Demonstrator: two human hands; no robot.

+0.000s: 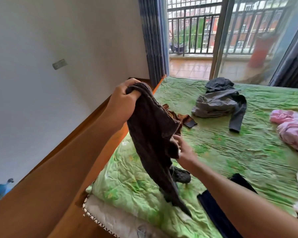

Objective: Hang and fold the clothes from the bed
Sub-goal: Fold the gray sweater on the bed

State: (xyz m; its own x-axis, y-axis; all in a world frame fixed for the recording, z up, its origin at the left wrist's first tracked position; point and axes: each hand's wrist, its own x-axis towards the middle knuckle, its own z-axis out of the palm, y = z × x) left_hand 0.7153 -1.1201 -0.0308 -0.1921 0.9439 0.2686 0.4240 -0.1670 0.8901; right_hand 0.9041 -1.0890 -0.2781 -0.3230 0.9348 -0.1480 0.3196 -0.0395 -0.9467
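Two bare hands hold one dark brown knitted garment (151, 134) above the near left corner of the bed with a crumpled green quilted cover (230, 152). Raised highest, the left hand (126, 100) has its grip closed round the bunched top edge of the garment. Lower down, the right hand (184, 150) curls its fingers into a fold at mid-height, with its grip closed on the fabric. The garment hangs lengthwise, and its lower end trails on the green cover. Farther back on the bed lie a grey long-sleeved jacket (218, 103), a darker grey garment (218, 84) just behind it, and a small brown-and-orange cloth (184, 117). A crumpled pink garment (292, 127) lies at the right edge. A dark navy garment (217, 212) lies under the right forearm.
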